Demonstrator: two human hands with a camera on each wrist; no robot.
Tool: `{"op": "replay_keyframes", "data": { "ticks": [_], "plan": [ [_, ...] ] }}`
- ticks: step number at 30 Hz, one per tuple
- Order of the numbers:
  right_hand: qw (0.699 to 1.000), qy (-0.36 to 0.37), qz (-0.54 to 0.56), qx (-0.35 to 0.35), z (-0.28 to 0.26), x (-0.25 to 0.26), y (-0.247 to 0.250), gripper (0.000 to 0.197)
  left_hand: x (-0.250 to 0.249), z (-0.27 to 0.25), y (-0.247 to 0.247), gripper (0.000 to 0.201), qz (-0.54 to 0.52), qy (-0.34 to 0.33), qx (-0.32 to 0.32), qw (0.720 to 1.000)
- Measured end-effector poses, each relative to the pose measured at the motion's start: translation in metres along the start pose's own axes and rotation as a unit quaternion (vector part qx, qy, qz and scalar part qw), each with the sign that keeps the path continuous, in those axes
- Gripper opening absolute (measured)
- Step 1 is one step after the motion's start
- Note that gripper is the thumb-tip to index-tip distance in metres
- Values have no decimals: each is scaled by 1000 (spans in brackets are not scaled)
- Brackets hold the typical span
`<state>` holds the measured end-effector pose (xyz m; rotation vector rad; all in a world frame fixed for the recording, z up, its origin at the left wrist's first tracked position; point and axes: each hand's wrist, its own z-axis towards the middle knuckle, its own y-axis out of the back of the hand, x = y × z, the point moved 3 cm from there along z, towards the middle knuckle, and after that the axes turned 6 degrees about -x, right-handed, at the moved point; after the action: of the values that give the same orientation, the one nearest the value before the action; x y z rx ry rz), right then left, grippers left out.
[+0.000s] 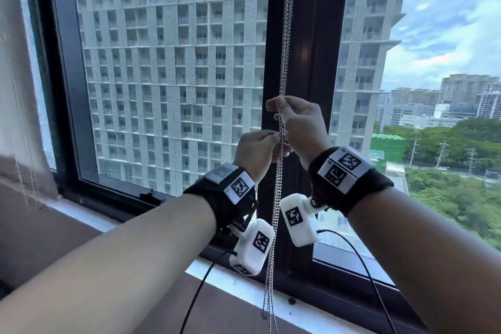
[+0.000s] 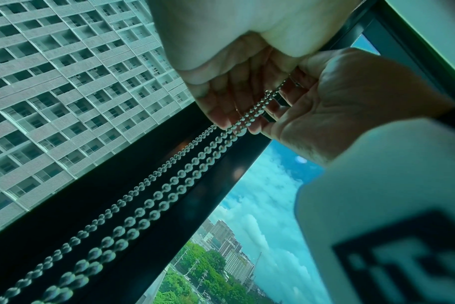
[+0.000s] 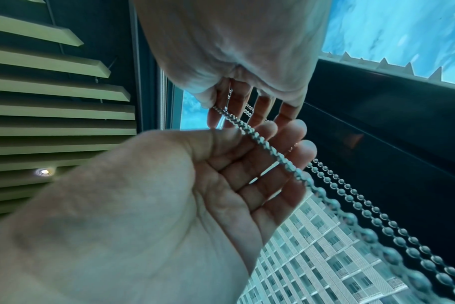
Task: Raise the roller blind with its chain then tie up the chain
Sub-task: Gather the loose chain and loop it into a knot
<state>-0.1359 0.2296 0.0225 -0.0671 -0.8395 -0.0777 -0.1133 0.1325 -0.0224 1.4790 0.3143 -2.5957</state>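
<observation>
The chain (image 1: 282, 62) hangs before the window frame (image 1: 306, 35). Right hand (image 1: 298, 125) pinches it above; left hand (image 1: 256, 149) pinches it just below. Judged step: tying up. Next: form a loop without slack.

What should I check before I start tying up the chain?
1. Blind raised: glass bare as far as seen, blind out of frame: cannot tell.
2. Right hand pinches chain: ok.
3. Left hand grips chain just below: ok.
4. Strands under the hands run side by side, untangled: ok.
5. Knot in chain: none seen: not ok.
</observation>
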Motion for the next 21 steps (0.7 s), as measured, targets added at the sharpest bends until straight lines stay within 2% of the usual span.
{"op": "replay_keyframes", "data": {
  "ticks": [4,15,18,21],
  "plan": [
    [1000,-13,22,3,-5,1,-2,25,-11,-10,2,21,-34,-13,9,999],
    [995,-13,96,35,-38,14,-5,15,-25,-31,19,17,42,-50,-3,998],
    [993,5,117,35,-51,15,-4,22,-26,-34,23,17,51,-50,-8,997],
    [995,42,87,23,-69,15,-3,41,-26,-38,26,17,62,-41,-9,997]
  ]
}}
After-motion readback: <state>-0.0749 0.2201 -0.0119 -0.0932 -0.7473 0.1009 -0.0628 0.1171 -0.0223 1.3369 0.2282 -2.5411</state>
